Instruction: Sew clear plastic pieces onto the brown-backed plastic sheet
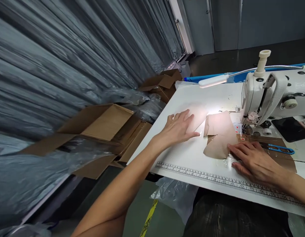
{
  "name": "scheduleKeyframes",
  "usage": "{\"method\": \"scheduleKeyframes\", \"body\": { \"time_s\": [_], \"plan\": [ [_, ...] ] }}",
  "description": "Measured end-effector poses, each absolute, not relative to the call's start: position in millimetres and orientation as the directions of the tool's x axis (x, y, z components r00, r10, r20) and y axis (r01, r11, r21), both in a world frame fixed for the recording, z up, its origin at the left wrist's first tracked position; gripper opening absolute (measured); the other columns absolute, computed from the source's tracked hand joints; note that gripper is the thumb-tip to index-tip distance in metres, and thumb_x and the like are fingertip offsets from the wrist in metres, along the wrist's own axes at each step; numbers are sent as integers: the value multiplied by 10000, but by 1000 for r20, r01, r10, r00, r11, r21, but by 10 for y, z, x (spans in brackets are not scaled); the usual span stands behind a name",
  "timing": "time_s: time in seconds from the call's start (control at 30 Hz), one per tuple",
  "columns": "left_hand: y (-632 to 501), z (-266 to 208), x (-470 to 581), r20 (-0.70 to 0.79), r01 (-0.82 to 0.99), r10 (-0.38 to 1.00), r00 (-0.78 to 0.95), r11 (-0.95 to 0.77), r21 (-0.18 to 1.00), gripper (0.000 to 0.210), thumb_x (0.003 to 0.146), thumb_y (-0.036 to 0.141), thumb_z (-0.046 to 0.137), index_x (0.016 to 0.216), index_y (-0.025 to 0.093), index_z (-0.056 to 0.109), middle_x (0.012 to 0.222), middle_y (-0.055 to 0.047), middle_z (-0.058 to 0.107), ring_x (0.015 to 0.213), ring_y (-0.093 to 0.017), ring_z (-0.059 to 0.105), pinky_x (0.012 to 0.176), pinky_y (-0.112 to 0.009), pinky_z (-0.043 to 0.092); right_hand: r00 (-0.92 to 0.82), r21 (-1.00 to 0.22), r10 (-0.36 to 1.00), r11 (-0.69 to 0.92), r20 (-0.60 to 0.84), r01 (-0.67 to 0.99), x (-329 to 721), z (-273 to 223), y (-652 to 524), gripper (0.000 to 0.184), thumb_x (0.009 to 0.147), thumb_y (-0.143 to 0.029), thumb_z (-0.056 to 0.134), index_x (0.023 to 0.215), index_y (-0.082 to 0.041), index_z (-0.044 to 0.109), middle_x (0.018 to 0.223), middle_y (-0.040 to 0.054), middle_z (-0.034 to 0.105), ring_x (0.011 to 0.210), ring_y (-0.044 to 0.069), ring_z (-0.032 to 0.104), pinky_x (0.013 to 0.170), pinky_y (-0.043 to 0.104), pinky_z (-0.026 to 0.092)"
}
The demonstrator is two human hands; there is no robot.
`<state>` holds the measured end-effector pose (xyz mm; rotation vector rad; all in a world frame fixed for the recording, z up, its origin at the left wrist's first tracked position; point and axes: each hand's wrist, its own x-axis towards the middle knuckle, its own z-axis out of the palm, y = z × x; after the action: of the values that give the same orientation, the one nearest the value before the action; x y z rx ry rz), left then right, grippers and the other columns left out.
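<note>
My left hand (175, 128) lies with fingers spread on the white table, its fingertips at the edge of a pale pink fabric piece (199, 115). A beige fabric piece (220, 126) with a slit or fold in its left side rests just left of the sewing machine's needle area. The fingertips of my right hand (251, 159) touch its lower right edge, fingers stretched out and lying low. Under and beside that hand is a brown sheet (287, 158). Blue-handled thread snips (280, 149) lie on the sheet, beyond my right hand.
The white sewing machine (278, 92) stands at the right, with a lit lamp (213, 80) on a bendable neck. A printed ruler (216, 180) runs along the table's front edge. Open cardboard boxes (108, 123) and plastic wrapping (150, 107) sit left of the table, beside a grey curtain (81, 49).
</note>
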<state>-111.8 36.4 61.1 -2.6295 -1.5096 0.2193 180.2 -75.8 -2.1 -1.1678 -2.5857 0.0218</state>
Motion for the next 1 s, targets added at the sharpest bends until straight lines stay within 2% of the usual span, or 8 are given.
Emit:
{"method": "scheduleKeyframes", "body": {
  "time_s": [0.17, 0.3, 0.47, 0.57, 0.7, 0.77, 0.83, 1.0],
  "plan": [
    [403, 504, -460, 220, 640, 637, 739, -765, 68, 286, 980, 377, 511, 1161, 173, 600, 1318, -126, 581, 1159, -262, 578, 968, -444, 471, -693, -221, 653, 756, 304, 616, 1966, -45, -593, 315, 946, -188, 434, 1148, -153, 673, 1128, 105, 714, 1067, 277, 628, 927, 498, 493],
    [646, 290, 116, 155, 424, 490, 858, -846, 323, 184, 947, 268, 572, 1045, 138, 659, 1222, -107, 627, 1068, -201, 615, 900, -320, 510, -666, -284, 648, 761, 369, 583, 2028, -95, -548, 328, 896, -153, 470, 1130, -191, 697, 1126, 62, 731, 1100, 258, 624, 961, 489, 492],
    [847, 198, 369, 44, 482, 569, 821, -733, 480, 75, 877, 195, 626, 899, 149, 681, 1003, -49, 687, 879, -173, 626, 815, -303, 514, -629, -270, 675, 734, 386, 623, 2019, -122, -589, 321, 906, -179, 493, 1144, -207, 706, 1126, 55, 734, 1116, 272, 599, 958, 502, 465],
    [785, 174, 368, 76, 487, 563, 823, -768, 415, 111, 896, 174, 547, 921, 154, 653, 1024, -59, 663, 931, -186, 587, 843, -321, 486, -604, -261, 699, 709, 383, 655, 1999, -120, -614, 305, 921, -193, 494, 1132, -203, 714, 1124, 55, 735, 1138, 291, 562, 927, 484, 443],
    [594, 132, 384, 68, 544, 551, 832, -834, 91, 204, 792, 94, 497, 969, 119, 597, 1118, -138, 574, 1003, -263, 504, 825, -406, 428, -569, -219, 727, 670, 384, 709, 1992, -101, -638, 290, 949, -222, 493, 1134, -205, 716, 1099, 70, 739, 1090, 292, 552, 851, 443, 413],
    [516, 123, 399, 37, 588, 588, 808, -809, 7, 232, 750, 86, 500, 969, 97, 576, 1091, -163, 547, 973, -277, 486, 792, -423, 410, -548, -177, 742, 642, 386, 746, 2000, -87, -640, 281, 964, -233, 488, 1117, -198, 721, 1090, 80, 737, 1044, 287, 557, 809, 424, 397],
    [481, 121, 403, 21, 639, 640, 768, -768, 37, 218, 780, 91, 477, 980, 92, 566, 1084, -164, 530, 930, -258, 482, 778, -414, 411, -530, -149, 755, 618, 386, 772, 2014, -75, -632, 279, 975, -232, 478, 1101, -193, 723, 1102, 80, 732, 1002, 278, 562, 782, 411, 387],
    [558, 70, 373, 80, 619, 665, 742, -727, 298, 198, 901, 127, 401, 1024, 137, 556, 1152, -114, 512, 947, -216, 486, 821, -374, 450, -509, -158, 763, 603, 398, 782, 2056, -92, -600, 263, 972, -224, 497, 1121, -206, 714, 1119, 66, 730, 971, 265, 575, 780, 406, 398]
  ]
}}
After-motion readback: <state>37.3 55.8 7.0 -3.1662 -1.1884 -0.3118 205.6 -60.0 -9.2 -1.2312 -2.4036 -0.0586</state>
